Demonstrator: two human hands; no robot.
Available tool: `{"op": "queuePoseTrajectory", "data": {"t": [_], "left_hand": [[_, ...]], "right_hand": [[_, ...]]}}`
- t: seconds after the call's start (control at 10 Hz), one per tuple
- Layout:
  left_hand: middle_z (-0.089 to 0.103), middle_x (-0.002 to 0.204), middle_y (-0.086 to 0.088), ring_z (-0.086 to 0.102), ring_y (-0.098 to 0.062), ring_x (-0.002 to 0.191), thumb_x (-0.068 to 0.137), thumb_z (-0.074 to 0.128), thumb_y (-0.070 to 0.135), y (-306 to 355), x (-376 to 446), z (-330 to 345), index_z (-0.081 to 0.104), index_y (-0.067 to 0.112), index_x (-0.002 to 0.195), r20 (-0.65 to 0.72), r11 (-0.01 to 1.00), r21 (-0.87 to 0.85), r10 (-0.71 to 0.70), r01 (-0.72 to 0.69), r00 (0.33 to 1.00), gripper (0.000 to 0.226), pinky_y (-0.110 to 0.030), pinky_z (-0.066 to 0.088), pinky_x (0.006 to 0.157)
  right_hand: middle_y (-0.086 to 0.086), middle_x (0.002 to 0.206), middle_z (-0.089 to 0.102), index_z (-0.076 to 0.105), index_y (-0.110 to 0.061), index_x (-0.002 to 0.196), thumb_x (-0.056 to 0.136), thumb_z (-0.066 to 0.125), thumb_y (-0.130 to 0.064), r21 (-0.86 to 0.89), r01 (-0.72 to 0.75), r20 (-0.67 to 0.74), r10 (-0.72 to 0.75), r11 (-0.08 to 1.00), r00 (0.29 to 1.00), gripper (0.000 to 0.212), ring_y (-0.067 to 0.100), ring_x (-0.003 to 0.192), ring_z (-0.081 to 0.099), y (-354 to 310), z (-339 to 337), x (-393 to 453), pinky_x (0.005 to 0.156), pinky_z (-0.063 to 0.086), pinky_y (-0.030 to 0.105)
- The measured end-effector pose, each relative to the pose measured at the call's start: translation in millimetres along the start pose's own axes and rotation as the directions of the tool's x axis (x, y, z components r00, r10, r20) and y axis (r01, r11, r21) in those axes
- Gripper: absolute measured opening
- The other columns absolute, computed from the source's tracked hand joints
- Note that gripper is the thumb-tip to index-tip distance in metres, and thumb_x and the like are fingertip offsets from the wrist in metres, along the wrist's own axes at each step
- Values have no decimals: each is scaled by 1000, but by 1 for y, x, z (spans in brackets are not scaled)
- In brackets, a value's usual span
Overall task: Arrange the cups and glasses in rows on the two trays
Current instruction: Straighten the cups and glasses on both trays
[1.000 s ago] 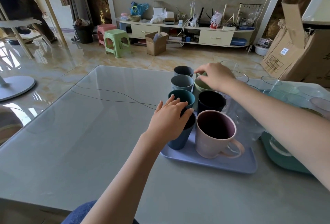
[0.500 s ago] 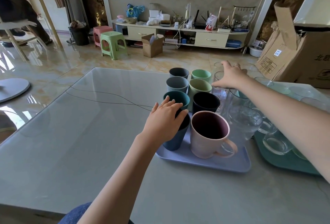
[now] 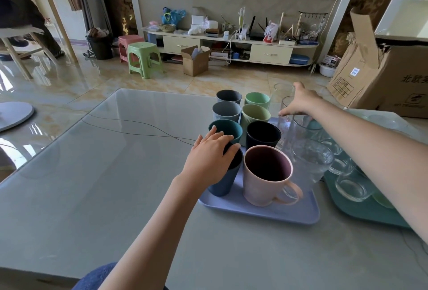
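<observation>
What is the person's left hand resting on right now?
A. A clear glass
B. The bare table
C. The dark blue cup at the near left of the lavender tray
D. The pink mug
C: the left hand lies over the rim of the dark blue cup on the lavender tray, beside the pink mug, which is untouched.

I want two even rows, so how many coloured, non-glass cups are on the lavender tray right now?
8, in two columns. Left, far to near: dark grey cup, grey cup, teal cup, blue cup under the left hand. Right: mint cup, pale green cup, black cup, pink mug. None seem hidden.
</observation>
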State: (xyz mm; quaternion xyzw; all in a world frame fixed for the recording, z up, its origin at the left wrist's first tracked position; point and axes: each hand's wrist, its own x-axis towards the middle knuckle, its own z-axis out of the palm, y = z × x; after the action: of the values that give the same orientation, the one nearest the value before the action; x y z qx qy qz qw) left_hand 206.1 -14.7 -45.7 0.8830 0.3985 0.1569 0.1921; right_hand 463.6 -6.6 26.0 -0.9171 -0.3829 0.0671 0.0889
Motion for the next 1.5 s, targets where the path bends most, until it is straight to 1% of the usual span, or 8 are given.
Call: {"op": "queuePoseTrajectory", "data": {"t": [0.1, 0.2, 0.3, 0.5, 1.2, 1.3, 1.4, 1.5], "left_hand": [[30, 156, 1, 9, -15, 149, 100, 30, 44, 0, 0, 0, 40, 26, 143, 0, 1000, -4, 1, -1, 1000, 47, -40, 3, 120], [30, 156, 1, 9, -15, 149, 100, 30, 44, 1, 0, 0, 40, 26, 142, 0, 1000, -2, 3, -3, 1000, 47, -40, 3, 120], [30, 156, 0, 9, -15, 149, 100, 30, 44, 0, -1, 0, 40, 26, 143, 0, 1000, -2, 4, -4, 1000, 47, -40, 3, 120], [29, 156, 0, 8, -16, 149, 100, 30, 43, 1, -1, -1, 39, 26, 143, 9, 1000, -6, 3, -3, 1000, 47, -40, 2, 120], [29, 156, 0, 8, -16, 149, 100, 30, 44, 0, -1, 0, 38, 25, 144, 10, 1000, 4, 1, -1, 1000, 48, -40, 3, 120], [28, 156, 0, 8, -16, 149, 100, 30, 45, 0, -2, -1, 38, 25, 144, 12, 1000, 6, -1, 1, 1000, 49, -39, 3, 120], [27, 157, 0, 7, -15, 149, 100, 30, 45, 1, -2, 0, 37, 26, 145, 16, 1000, 16, 1, -1, 1000, 49, -39, 3, 120], [28, 157, 1, 7, -15, 149, 100, 30, 46, 0, 1, -1, 38, 26, 144, 17, 1000, 18, 5, -5, 1000, 49, -39, 2, 120]], "right_hand": [[16, 142, 39, 32, -23, 140, 70, 75, -52, -39, 88, -131, -93, 995, 987, 87, 40, 130, 35, -4, 5, -7, 106, 33, 55], [4, 133, 54, 62, -32, 114, 85, 65, -29, -211, 392, -222, -434, 896, 873, 30, 30, 125, 41, -19, 10, -20, 104, 29, 45], [3, 124, 58, 65, -38, 112, 91, 49, -6, -367, 509, 6, -545, 779, 838, 42, 33, 122, 40, -32, 18, -36, 105, 28, 40], [-1, 111, 67, 68, -31, 107, 91, 47, 2, -433, 493, 72, -516, 755, 854, 42, 23, 107, 57, -37, 21, -34, 103, 33, 38], [5, 115, 66, 70, -19, 105, 84, 44, 13, -363, 486, 134, -472, 795, 871, 46, 26, 107, 59, -34, 11, -34, 91, 42, 36], [6, 115, 66, 71, -17, 104, 83, 43, 14, -328, 458, 30, -476, 826, 879, 47, 29, 103, 61, -38, 4, -25, 83, 46, 35], [9, 117, 65, 69, -18, 109, 88, 46, 8, -375, 433, -102, -501, 820, 860, 40, 32, 107, 59, -42, 4, -12, 95, 41, 38], [11, 123, 61, 65, -19, 116, 91, 45, 7, -478, 410, -63, -496, 777, 866, 41, 32, 113, 53, -45, 10, 0, 100, 34, 38]]}}
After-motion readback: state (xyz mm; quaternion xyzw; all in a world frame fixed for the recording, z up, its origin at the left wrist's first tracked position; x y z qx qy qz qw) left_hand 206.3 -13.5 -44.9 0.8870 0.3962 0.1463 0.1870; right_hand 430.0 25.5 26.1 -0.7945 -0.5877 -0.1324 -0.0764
